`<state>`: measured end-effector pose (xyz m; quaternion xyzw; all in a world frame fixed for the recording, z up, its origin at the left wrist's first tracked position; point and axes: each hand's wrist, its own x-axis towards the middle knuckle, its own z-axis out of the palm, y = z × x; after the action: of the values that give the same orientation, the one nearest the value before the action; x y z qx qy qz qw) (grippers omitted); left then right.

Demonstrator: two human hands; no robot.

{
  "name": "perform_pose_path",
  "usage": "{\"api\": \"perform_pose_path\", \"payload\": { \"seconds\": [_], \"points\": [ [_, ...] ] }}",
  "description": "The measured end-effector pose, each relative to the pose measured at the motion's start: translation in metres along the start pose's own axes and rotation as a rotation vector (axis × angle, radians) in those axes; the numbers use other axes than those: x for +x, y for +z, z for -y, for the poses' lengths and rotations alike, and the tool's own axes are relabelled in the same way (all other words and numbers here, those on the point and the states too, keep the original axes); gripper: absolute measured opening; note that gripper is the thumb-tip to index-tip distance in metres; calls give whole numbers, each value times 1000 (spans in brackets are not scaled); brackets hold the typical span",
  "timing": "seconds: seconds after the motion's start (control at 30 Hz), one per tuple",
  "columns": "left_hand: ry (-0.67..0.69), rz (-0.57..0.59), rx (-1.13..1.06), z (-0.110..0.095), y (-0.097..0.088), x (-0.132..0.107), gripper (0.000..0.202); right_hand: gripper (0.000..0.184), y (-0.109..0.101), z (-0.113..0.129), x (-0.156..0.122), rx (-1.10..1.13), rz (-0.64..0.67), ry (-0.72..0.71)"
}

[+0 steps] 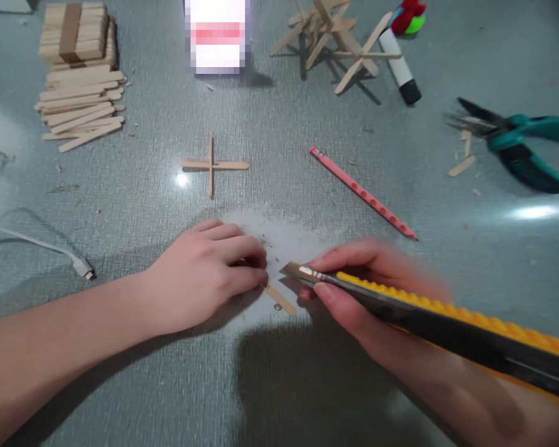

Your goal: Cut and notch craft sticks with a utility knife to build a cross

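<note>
My left hand [209, 270] lies on the grey tabletop with its fingers curled and pressed onto one end of a thin wooden stick [279, 300]. My right hand [368, 292] grips a yellow and black utility knife [423, 316]. Its blade tip sits just above the stick's free end, a little right of my left fingertips. A patch of pale dust and small shavings covers the table around the stick. A glued cross of two sticks [212, 164] lies flat farther back, in the middle.
A pink pencil [361, 192] lies diagonally right of centre. Teal pliers [517, 143] and wood offcuts rest at the right. Stacked wooden sticks [81, 74] sit back left, a stick structure [330, 37] and a glue stick [399, 68] at the back. A white cable [51, 251] runs from the left.
</note>
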<state>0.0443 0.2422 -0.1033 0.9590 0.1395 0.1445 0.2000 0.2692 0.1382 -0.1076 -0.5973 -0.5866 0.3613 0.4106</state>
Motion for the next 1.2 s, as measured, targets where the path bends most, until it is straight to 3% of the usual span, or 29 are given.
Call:
{"api": "perform_pose_path", "payload": {
  "seconds": [0.33,0.5,0.8,1.2],
  "points": [
    [-16,-34,9,1,3,0,23,9,-7,-3,0,-16,102,-107],
    [-3,-53,5,1,4,0,29,16,-4,-2,7,-32,191,-155],
    [33,-45,-57,3,5,-1,22,24,-12,-5,21,-1,346,-334],
    [103,4,-236,4,5,-2,18,25,-12,-1,16,-20,303,-322]
  ]
}}
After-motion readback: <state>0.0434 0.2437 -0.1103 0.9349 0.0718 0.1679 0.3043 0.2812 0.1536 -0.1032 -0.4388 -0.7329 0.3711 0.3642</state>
